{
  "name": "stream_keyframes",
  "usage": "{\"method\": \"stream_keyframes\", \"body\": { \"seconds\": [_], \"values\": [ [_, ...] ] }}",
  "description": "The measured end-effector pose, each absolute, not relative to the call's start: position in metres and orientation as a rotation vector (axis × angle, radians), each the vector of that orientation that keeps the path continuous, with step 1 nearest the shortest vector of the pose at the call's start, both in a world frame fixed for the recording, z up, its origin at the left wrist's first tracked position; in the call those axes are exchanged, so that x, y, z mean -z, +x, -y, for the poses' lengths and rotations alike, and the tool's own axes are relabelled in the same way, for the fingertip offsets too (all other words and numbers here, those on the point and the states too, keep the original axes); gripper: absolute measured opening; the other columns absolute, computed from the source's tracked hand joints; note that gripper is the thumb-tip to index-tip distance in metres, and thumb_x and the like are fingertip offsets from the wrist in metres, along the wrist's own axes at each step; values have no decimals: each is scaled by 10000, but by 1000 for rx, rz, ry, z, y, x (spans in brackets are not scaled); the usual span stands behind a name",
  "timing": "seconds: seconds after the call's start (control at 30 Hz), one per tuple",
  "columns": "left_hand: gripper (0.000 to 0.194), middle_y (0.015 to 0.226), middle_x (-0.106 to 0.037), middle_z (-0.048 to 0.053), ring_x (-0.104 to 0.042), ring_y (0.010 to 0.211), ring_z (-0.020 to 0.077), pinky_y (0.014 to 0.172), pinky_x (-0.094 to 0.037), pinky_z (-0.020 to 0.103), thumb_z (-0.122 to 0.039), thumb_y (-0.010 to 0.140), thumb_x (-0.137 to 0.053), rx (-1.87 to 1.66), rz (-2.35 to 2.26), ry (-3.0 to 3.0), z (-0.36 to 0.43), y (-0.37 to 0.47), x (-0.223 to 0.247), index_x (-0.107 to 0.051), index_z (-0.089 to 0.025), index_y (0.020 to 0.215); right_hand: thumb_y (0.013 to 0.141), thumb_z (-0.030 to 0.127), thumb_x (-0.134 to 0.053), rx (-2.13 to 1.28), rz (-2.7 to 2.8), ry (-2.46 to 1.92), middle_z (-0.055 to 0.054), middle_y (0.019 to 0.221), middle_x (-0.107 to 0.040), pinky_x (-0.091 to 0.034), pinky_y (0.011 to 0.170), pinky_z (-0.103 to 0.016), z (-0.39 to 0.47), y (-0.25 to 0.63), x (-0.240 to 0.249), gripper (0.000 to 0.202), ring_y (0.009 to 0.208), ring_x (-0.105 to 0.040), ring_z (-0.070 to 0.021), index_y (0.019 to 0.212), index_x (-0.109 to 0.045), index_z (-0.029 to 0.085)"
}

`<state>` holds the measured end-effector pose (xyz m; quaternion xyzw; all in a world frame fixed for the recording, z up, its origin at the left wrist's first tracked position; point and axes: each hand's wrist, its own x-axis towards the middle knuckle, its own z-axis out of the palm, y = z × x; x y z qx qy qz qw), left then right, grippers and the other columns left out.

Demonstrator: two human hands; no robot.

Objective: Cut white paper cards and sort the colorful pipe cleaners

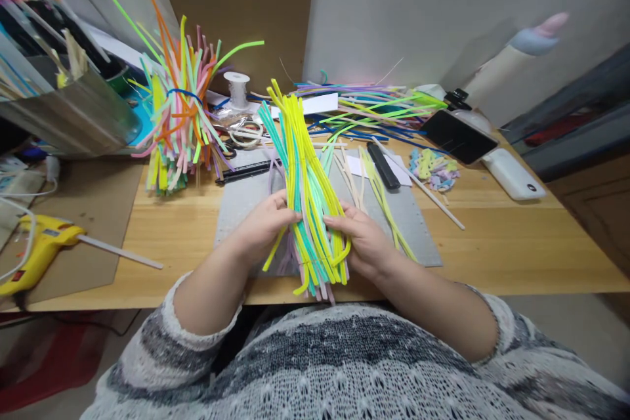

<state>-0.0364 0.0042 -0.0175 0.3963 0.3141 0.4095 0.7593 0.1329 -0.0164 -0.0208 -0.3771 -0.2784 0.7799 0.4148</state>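
Both of my hands hold a bundle of pipe cleaners (315, 203), mostly yellow and turquoise with some pale purple strands. It is tilted, its lower ends near the table's front edge. My left hand (268, 226) is closed on the bundle's left side, thumb on top. From the right, my right hand (361, 236) grips it, also with the thumb on top and the other fingers partly hidden. Beneath lies a grey mat (423, 236), where loose yellow pipe cleaners (384, 200) rest beside my right hand.
A thick banded bunch of coloured pipe cleaners (182, 111) stands back left. At far left are a yellow glue gun (44, 246) and a pen holder (83, 111). Loose pipe cleaners (374, 108) lie along the back. A phone (460, 134) and white device (514, 174) are right.
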Motion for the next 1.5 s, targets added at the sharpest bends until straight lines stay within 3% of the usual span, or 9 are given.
{"method": "stream_keyframes", "body": {
  "seconds": [0.27,0.67,0.83,0.93,1.03,1.2,1.33,1.43,1.5],
  "values": [
    [454,877,-714,67,-676,841,215,798,-518,348,-58,605,-552,-860,-656,857,-2,-36,15,-595,-121,1053,648,172,-718,-1962,666,-931,30,707,-597,-439,523,-221,19,134,20,329,520,-508,-72,939,-566,172],
    [379,1027,-669,87,-631,926,211,798,-487,303,-177,684,-652,-879,-655,924,0,-39,18,-584,-141,1055,700,232,-667,-1724,1004,-1026,-51,1009,-655,-514,819,-370,22,126,18,358,884,-640,-189,1009,-489,206],
    [381,875,-670,50,-627,753,162,659,-498,250,-221,665,-756,-880,-808,964,3,-38,20,-591,-150,1001,775,250,-610,-1435,1688,-972,-100,1219,-550,-428,982,-434,32,127,12,448,1127,-520,-245,1196,-460,218],
    [210,661,-626,8,-575,538,116,501,-464,219,-242,691,-727,-884,-864,872,1,-41,18,-616,-139,837,822,286,-592,-1375,1991,-926,-117,1208,-543,-466,911,-435,37,131,8,481,1037,-541,-247,1274,-445,217],
    [234,780,-670,38,-628,621,144,554,-515,235,-241,702,-698,-969,-814,783,-3,-47,16,-642,-134,903,884,315,-519,-1400,1931,-911,-105,1177,-552,-521,747,-385,40,134,9,497,873,-583,-200,1350,-362,244],
    [246,767,-666,58,-642,634,169,596,-552,288,-256,734,-649,-953,-733,603,-4,-51,12,-622,-120,937,912,264,-470,-1245,2113,-755,-111,1391,-433,-423,989,-446,41,133,15,582,1167,-505,-248,1453,-255,278],
    [186,601,-494,-40,-491,468,66,505,-485,191,-304,803,-630,-975,-579,518,6,-52,1,-580,-165,918,923,220,-440,-1275,2301,-612,-117,1393,-464,-389,1032,-425,42,137,9,592,1260,-451,-250,1477,-235,259],
    [231,555,-349,-80,-273,379,29,355,-306,119,-301,833,-617,-1017,-617,530,18,-65,-12,-564,-175,1019,912,238,-483,-1313,2454,-460,-105,1275,-580,-473,919,-381,41,155,-6,572,1103,-571,-223,1454,-304,273],
    [186,529,-248,-90,-141,373,34,316,-194,117,-346,843,-600,-1027,-674,544,27,-79,-21,-563,-188,935,917,261,-483,-1318,2518,-422,-108,1175,-636,-491,865,-366,37,175,-18,515,1018,-605,-209,1420,-379,243]
  ]
}}
